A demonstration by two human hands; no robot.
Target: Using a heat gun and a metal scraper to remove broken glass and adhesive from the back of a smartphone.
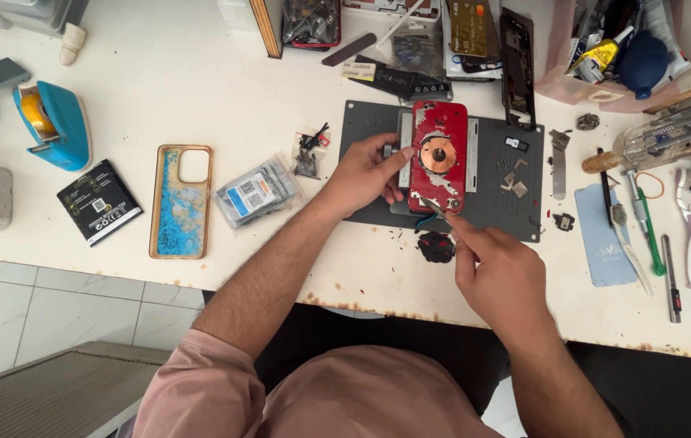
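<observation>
Left hand [364,172] comes in from the lower left, forearm angled across the white table [199,89], fingers curled and pressed against the left edge of the red phone back [438,154], thumb tip up by the metal clamp bar [404,150]. It grips narrow, bracing the phone rather than lifting it. The phone back lies flat on the grey work mat [495,207], near the middle of the table, red paint scraped away in patches, a copper coil ring showing in the centre.

Right hand [501,272] sits lower, wrist bent up from the bottom right, fingers pinched tight on a thin metal blade [436,211]. The blade tip meets the phone's bottom edge. Just below that, a small dark red lump [436,246] rests on the table at the mat's front edge.

Around them: to the left, a clear bag of parts [256,193], a glittery blue phone case [181,200], a black battery [99,201] and a blue tape dispenser [53,123]. To the right, a pale blue card [603,239], a row of screwdrivers [645,227] and a pink tool bin [596,57]. Small metal bits [514,182] lie on the mat, right of the phone, clear of both hands.
</observation>
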